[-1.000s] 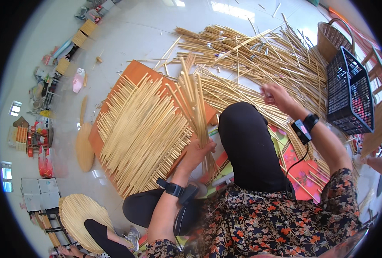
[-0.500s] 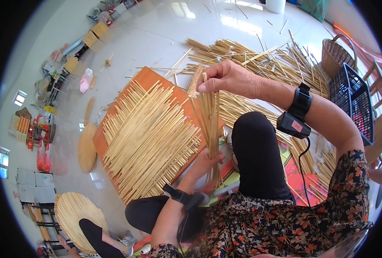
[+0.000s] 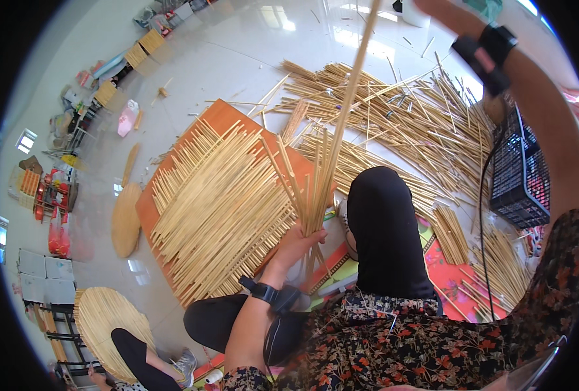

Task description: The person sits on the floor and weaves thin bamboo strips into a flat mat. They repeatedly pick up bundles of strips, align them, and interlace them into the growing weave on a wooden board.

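My left hand (image 3: 299, 242) is closed round a bundle of straw-coloured stalks (image 3: 313, 199), which fan out above the fist. One long stalk (image 3: 347, 107) rises out of the bundle past the top edge of the view. My right hand (image 3: 431, 6) is raised at the top right, partly cut off, its fingers out of view; whether it grips that stalk's upper end cannot be seen. Left of the bundle, crossed layers of stalks (image 3: 221, 212) lie on an orange-brown board (image 3: 147, 218).
Loose stalks (image 3: 426, 130) are heaped on the floor ahead and right, beside a black plastic crate (image 3: 521, 173). A paddle-shaped wooden board (image 3: 126, 218) lies left. At lower left, another person's leg (image 3: 133, 355) is by a round stalk mat (image 3: 110, 326). A cable (image 3: 484, 228) hangs from my right wrist.
My right hand has gone from the top of the bundle up and right to the view's edge. A long stalk now stands far above the others. My left hand keeps hold, slightly further left.
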The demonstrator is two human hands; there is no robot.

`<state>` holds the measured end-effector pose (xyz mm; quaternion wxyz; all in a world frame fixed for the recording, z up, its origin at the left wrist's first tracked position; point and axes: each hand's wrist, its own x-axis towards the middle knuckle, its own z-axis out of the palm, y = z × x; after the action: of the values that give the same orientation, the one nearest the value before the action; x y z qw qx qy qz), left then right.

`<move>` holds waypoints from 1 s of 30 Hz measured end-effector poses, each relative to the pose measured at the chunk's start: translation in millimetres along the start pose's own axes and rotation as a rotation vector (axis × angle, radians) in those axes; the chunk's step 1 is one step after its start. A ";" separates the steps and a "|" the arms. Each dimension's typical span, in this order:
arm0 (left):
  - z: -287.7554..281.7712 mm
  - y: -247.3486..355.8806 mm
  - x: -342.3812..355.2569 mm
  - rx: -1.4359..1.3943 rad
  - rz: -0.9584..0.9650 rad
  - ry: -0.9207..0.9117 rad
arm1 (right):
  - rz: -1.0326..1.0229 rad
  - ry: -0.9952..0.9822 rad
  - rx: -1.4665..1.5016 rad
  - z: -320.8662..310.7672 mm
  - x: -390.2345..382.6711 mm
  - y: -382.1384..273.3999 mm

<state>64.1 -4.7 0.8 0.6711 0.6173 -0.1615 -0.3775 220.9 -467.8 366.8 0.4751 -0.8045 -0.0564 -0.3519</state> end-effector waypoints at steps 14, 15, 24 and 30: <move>-18.6 3.0 -18.1 0.034 -0.037 0.107 | 0.928 0.738 0.262 -199.0 -303.9 303.7; -17.6 4.8 -17.8 0.046 -0.048 0.100 | 1.012 0.749 0.288 -197.2 -350.6 334.6; -13.9 23.2 -35.3 0.063 -0.035 0.150 | 1.511 1.166 0.550 -10.9 -579.6 342.6; 5.0 55.1 -24.7 0.076 0.198 0.056 | 1.655 0.427 0.306 -65.0 -513.4 297.9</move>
<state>61.3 6.6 60.3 0.6856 0.6336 -0.2171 -0.2852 -68.8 -556.5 -147.8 0.6817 -0.4309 0.5907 -0.0254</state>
